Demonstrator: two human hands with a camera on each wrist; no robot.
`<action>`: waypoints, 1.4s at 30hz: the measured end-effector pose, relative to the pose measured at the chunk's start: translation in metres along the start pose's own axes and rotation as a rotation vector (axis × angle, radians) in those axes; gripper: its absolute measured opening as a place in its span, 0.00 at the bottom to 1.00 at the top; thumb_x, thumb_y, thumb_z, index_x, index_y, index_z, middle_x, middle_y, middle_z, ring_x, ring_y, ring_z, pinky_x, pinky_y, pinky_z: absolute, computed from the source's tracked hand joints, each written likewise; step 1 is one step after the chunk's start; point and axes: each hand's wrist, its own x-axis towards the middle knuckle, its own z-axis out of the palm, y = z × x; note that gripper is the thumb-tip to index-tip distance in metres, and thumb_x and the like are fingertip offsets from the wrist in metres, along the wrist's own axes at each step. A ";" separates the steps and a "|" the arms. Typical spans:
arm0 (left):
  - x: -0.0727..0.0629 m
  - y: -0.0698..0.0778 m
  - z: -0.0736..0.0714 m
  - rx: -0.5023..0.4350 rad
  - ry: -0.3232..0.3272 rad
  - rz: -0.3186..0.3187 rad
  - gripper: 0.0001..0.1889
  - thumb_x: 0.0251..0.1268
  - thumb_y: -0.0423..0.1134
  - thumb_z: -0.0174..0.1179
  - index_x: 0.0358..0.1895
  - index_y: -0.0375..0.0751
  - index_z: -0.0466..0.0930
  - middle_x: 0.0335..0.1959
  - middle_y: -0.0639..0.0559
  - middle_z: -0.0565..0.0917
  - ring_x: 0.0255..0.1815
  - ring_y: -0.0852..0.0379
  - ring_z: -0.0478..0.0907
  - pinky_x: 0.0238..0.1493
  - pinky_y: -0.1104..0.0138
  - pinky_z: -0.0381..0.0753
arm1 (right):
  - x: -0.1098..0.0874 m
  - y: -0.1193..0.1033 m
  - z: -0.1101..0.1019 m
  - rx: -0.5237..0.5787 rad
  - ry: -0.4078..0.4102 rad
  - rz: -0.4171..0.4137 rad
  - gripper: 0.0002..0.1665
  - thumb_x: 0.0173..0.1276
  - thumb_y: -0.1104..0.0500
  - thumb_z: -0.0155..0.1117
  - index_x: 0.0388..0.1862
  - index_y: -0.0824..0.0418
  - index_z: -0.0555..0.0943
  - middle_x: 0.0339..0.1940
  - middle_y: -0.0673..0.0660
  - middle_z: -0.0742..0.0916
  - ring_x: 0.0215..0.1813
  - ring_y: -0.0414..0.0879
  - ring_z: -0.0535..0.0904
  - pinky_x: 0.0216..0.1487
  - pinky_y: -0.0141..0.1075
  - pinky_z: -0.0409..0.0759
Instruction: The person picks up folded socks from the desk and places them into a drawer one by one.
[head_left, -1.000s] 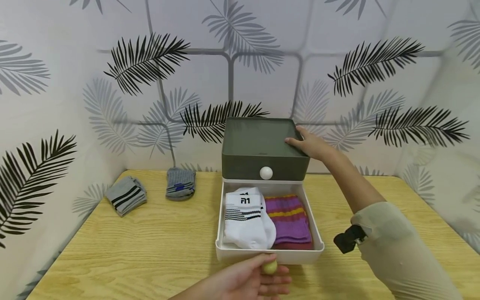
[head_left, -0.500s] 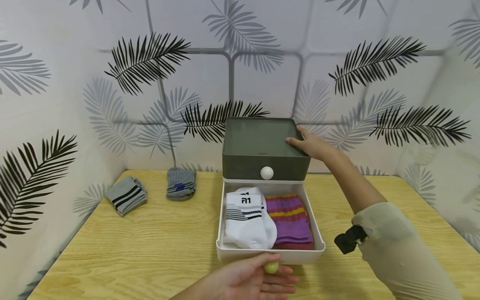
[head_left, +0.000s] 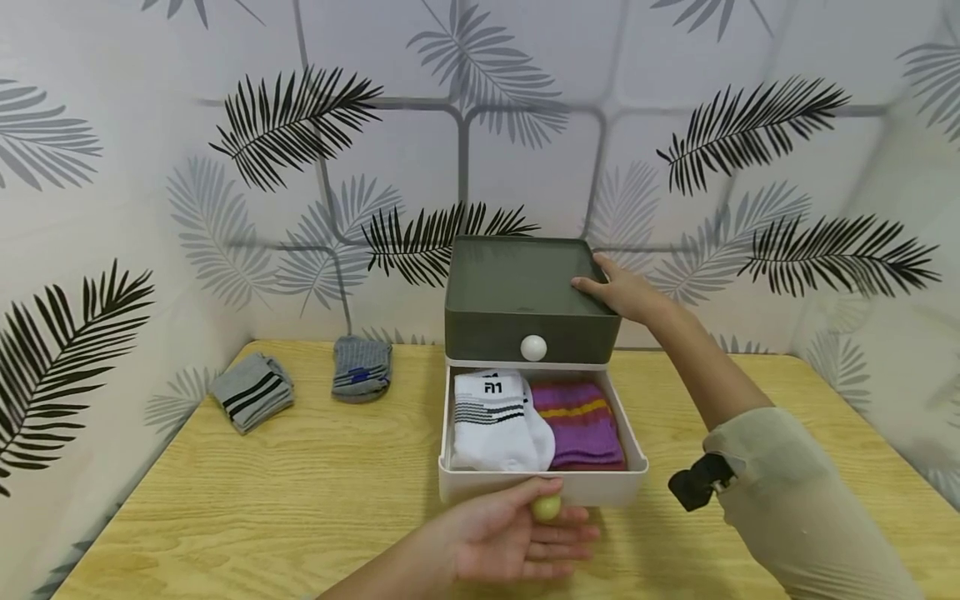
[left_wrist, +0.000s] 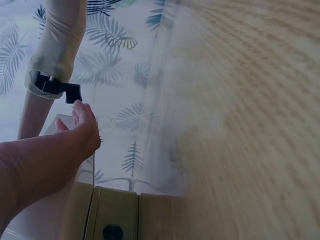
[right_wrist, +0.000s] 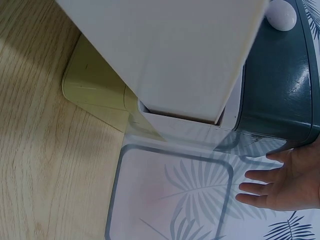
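Moved: white drawer (head_left: pixel 607 490) slid back a bit toward the stack vs 1 sec ago, L hand (head_left: pixel 510 535) went w/ it; R hand (head_left: pixel 624 287) approx same spot.
White drawer: mid layer, sticking out from under the dark drawer (head_left: pixel 480 333) toward the person. Can't tell which side is longer tbh.
L hand: nearer to the drawer front. Thumb across the front wall just above the yellow knob (head_left: pixel 546 508), other fingers straight, not curled round it. Drawer lies directly beyond 'em, away from the person.
R hand: on the dark drawer's right edge, thumb on top, other fingers straight & slightly apart along the side.
Inside: white socks (head_left: pixel 491 433) left, purple socks (head_left: pixel 581 433) right. White pile's far end is right by the dark drawer's lower edge, prob the tightest spot imo.
Bottom layer: yellow drawer (right_wrist: pixel 95 75) w/ dark knob (left_wrist: pixel 113 231).
Table (head_left: pixel 337 492): striped gray socks (head_left: pixel 252 392) + gray socks w/ blue patch (head_left: pixel 362 368), well left, n/a as obstacles.
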 end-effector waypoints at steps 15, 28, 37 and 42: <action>0.014 0.019 -0.006 -0.038 0.038 0.014 0.17 0.68 0.52 0.47 0.38 0.43 0.79 0.49 0.45 0.79 0.57 0.45 0.70 0.59 0.57 0.64 | 0.000 0.000 0.001 0.003 0.008 -0.001 0.46 0.72 0.39 0.40 0.73 0.65 0.37 0.71 0.71 0.50 0.70 0.66 0.43 0.65 0.55 0.45; 0.037 0.047 -0.027 -0.116 0.075 0.055 0.16 0.68 0.48 0.48 0.34 0.42 0.82 0.44 0.47 0.81 0.55 0.49 0.72 0.59 0.60 0.64 | 0.000 0.000 0.001 0.013 0.024 -0.019 0.45 0.72 0.41 0.41 0.73 0.67 0.39 0.71 0.71 0.50 0.70 0.65 0.43 0.66 0.54 0.44; 0.049 0.060 -0.034 -0.138 0.129 0.082 0.16 0.68 0.48 0.49 0.35 0.41 0.80 0.43 0.46 0.81 0.58 0.46 0.70 0.59 0.59 0.64 | -0.001 -0.001 0.000 0.028 0.009 -0.003 0.46 0.72 0.40 0.41 0.73 0.65 0.37 0.71 0.70 0.49 0.70 0.65 0.42 0.65 0.55 0.44; 0.055 0.066 -0.038 -0.155 0.160 0.074 0.15 0.68 0.47 0.49 0.34 0.40 0.80 0.41 0.47 0.81 0.59 0.46 0.69 0.59 0.58 0.65 | -0.001 -0.002 0.000 0.021 -0.001 0.012 0.46 0.72 0.39 0.40 0.74 0.64 0.37 0.71 0.70 0.49 0.70 0.66 0.42 0.65 0.56 0.45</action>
